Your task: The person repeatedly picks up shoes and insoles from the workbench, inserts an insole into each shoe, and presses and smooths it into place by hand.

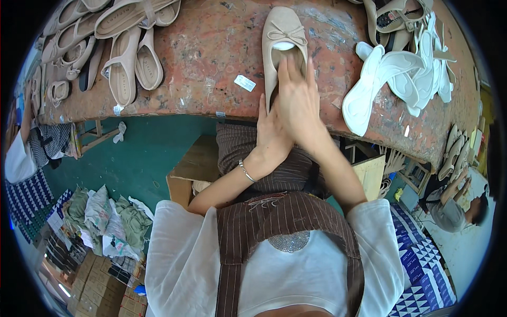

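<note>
A beige ballet flat [280, 26] with a small bow lies on the worn red-brown table, toe pointing away from me. Something white shows inside its toe. My left hand [272, 127] grips the shoe at the heel, one digit along its left outer side; its other fingers are hidden behind my right hand. My right hand [299, 98] crosses over the left, fingers stretched out and apart. They reach into the shoe opening and lie on the inner sole, with one finger along the right rim.
Several beige shoes [122, 68] stand at the table's left. White insoles [362, 100] are heaped at the right, beside more shoes [393, 21]. A small white label [244, 83] lies left of the shoe. Below the edge is a cardboard box [195, 161]. Other people work at both sides.
</note>
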The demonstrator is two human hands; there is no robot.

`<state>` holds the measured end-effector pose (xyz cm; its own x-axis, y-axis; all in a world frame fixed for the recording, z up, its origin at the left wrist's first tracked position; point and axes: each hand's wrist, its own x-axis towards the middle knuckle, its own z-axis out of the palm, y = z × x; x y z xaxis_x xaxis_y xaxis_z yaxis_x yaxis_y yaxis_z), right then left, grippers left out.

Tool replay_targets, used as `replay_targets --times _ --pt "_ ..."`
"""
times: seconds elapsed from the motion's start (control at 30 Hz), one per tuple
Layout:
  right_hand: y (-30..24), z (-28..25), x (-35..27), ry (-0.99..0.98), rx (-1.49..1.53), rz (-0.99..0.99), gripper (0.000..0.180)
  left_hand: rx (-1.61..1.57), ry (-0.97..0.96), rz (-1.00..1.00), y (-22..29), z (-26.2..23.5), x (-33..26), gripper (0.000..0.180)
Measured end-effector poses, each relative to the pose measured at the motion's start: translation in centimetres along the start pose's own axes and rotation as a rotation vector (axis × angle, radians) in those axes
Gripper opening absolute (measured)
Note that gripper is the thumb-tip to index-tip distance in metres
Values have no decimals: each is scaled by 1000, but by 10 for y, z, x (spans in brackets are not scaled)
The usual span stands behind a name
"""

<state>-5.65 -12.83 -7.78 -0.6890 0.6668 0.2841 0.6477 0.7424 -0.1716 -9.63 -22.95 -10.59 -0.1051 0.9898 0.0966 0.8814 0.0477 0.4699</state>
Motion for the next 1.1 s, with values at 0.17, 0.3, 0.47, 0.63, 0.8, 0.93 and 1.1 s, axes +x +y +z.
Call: replay_targets --times 0.17,0.3,0.47,0.63,0.8,0.93,1.1 --pt "11 17 28 41 -23 48 26 -35 19 19 -3 2 1 45" --pt "25 7 37 -137 31 76 28 34 28 29 1 0 4 43" --pt "13 29 28 15 -123 39 34 -12 180 80 -7 5 6 39" --pt "22 19 67 -435 -87 25 18 83 145 58 -1 -3 16 35" --pt "43 -14 39 -94 516 -52 24 -33 203 82 -17 -23 13 43" --pt "73 -78 -7 375 721 531 22 -98 460 205 -77 -132 13 23" --pt "138 -63 -72 48 -128 759 48 235 783 -85 -137 -276 113 35"
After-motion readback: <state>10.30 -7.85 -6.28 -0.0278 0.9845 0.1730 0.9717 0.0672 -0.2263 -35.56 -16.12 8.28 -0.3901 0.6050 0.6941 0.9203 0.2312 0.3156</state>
